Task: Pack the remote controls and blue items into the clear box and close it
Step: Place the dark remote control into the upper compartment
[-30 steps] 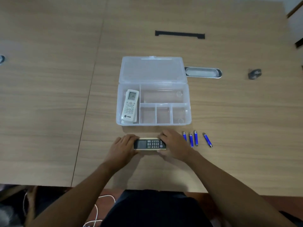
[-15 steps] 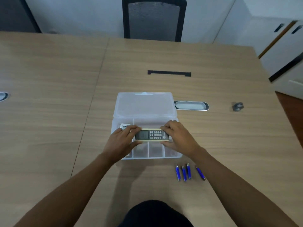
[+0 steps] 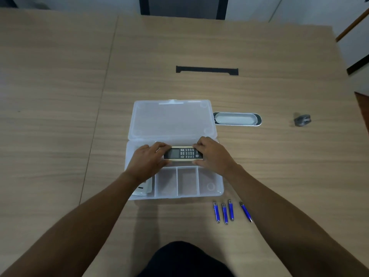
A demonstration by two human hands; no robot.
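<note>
Two hands on the dark remote (image 3: 183, 154): left hand (image 3: 147, 160) fingers pinch its left end, right hand (image 3: 212, 155) fingers pinch its right end, over the clear box (image 3: 211, 187) long rear compartment. Four blue items (image 3: 224, 213) lie on the tabletop (image 3: 60, 116) nearer than the right fingers.

Dim, soft overhead light – faint shadows under arms; wide-angle bend at edges, pic slightly soft

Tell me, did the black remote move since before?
Yes. The black remote went from the table in front of the clear box to over its long back compartment.
</note>
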